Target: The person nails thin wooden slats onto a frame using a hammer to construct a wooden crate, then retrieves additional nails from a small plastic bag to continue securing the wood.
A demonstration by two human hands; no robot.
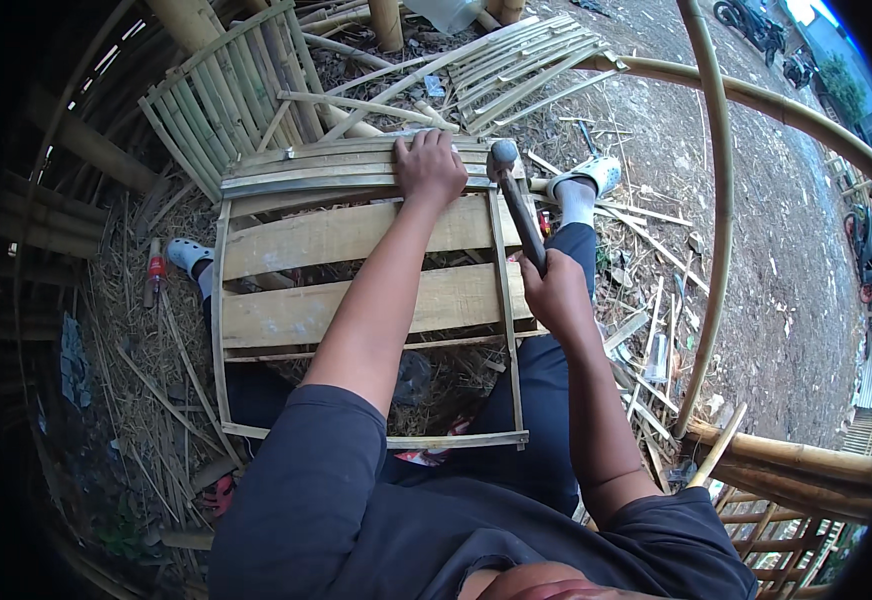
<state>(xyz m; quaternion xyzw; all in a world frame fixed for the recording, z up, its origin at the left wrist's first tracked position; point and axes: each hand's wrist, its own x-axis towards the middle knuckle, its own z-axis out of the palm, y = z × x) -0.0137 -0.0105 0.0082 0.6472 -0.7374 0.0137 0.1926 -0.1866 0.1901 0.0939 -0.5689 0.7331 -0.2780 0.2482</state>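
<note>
A wooden and bamboo frame (512,330) rests across my lap, with two wide wooden boards (296,312) inside it. Narrow bamboo slats (316,158) run along its far side. My left hand (430,167) lies over these slats, its fingers bent and gripping them from above. My right hand (558,294) is wrapped around the handle of a hammer (522,212). The hammer's metal head is up near the frame's far right corner, to the right of my left hand. Whether the head touches the slats I cannot tell.
A slatted bamboo panel (226,95) leans at the far left, and another stack of slats (526,70) lies beyond the frame. A curved bamboo pole (721,200) rises on the right. A bottle (155,268) and loose strips litter the ground.
</note>
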